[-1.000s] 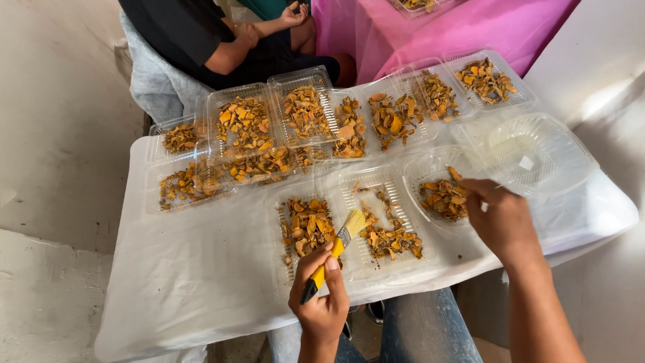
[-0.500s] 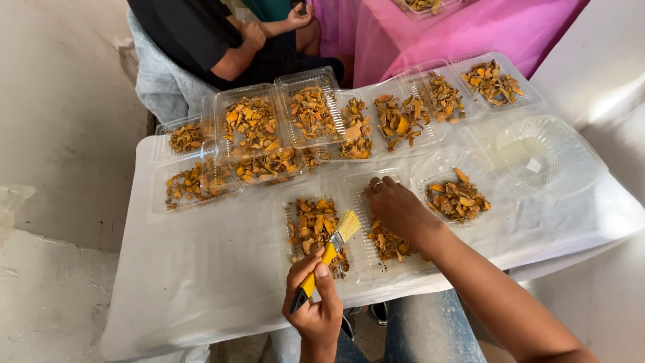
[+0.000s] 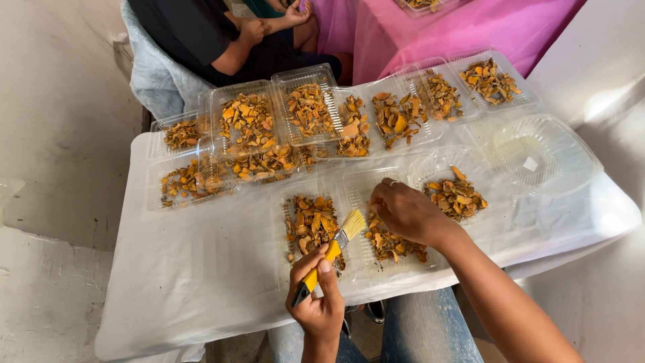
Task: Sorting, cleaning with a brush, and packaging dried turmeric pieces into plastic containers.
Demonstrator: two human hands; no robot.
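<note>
Yellow brush (image 3: pixel 330 251), light and stiff, gripped mid-handle by left hand (image 3: pixel 316 296) fingers; right hand (image 3: pixel 406 212) fingers curled over brittle orange chips (image 3: pixel 393 245) beneath, grip unclear.

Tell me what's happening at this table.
A person holds a yellow-handled paintbrush in the left hand, its bristles over a clear plastic tray of orange dried slices. The right hand reaches into the neighbouring clear plastic tray. More filled trays cover the white sheet-covered table. Another person sits opposite.
</note>
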